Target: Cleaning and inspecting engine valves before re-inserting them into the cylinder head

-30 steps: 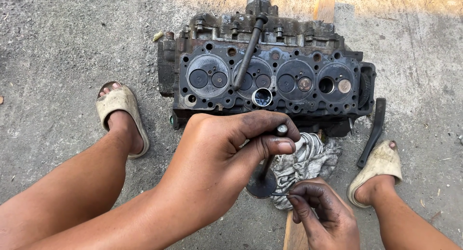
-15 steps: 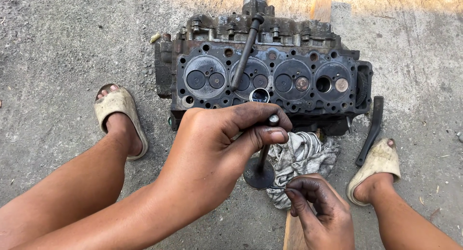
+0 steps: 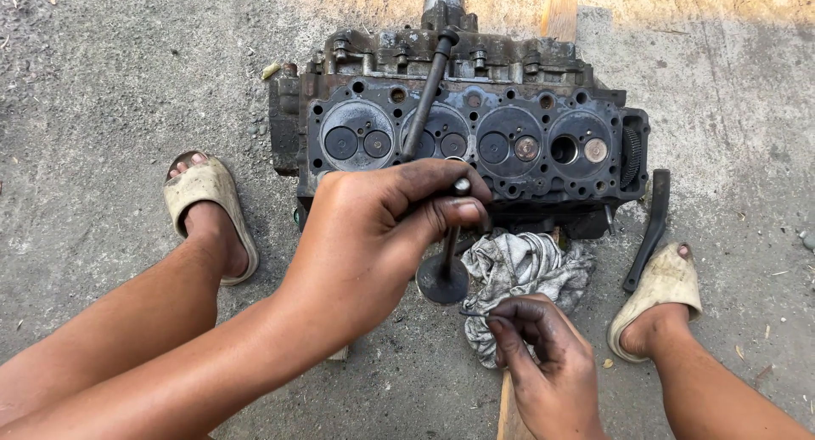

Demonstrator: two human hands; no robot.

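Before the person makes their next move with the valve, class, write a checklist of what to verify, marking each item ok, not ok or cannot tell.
1. Left hand grips the engine valve by its stem, head downward: ok.
2. Right hand pinches the grey rag beside the valve head: ok.
3. Valve head free of dirt: cannot tell, its face is dark.
4. Cylinder head lies steady on the concrete, valve side facing up: ok.
5. An open valve port shows in the rightmost chamber: ok.
6. Black lever lies close to the right sandal, underfoot risk: not ok.
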